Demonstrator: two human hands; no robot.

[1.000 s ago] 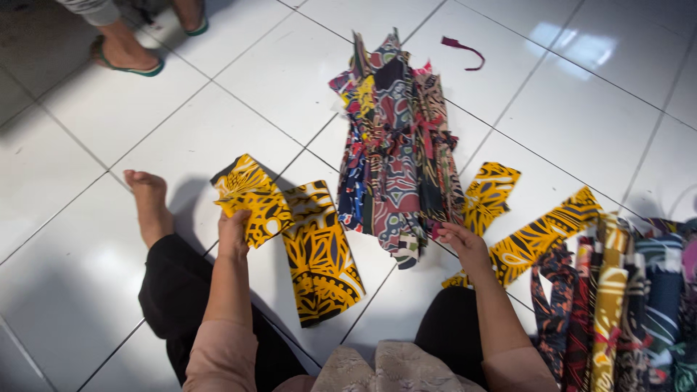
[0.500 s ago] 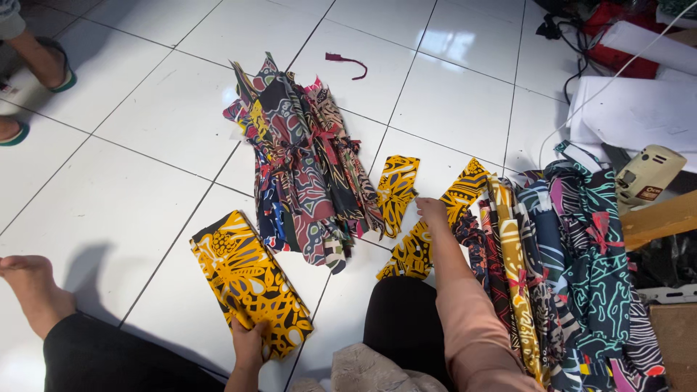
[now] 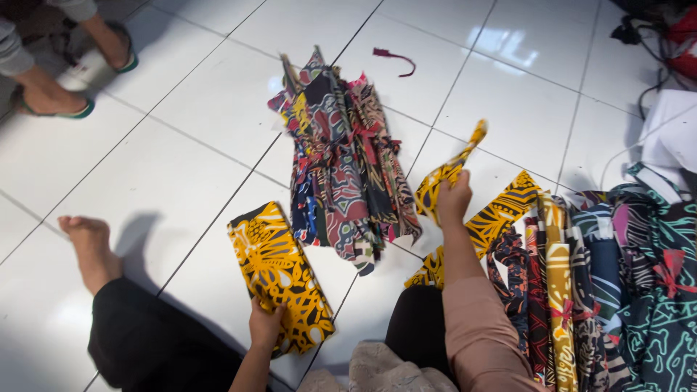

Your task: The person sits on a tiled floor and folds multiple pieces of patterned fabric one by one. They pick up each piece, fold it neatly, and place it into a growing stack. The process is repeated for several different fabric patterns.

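Clamped in the right hand (image 3: pixel 454 197), a yellow-and-black fabric strip (image 3: pixel 450 170) lifts off the floor, its long axis slanting up and away, while the left hand (image 3: pixel 266 324) pinches the near end of the folded yellow-and-black cloth (image 3: pixel 279 272) beside the tied fabric bundle (image 3: pixel 341 160).

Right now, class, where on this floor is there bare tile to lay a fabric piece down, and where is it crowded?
Bare white tile floor lies between the tied bundle of patterned cloth strips and the bare foot, and beyond the loose maroon ribbon. It is crowded on the right: the row of folded patterned fabrics overlaps the yellow-and-black strip beside the right hand.
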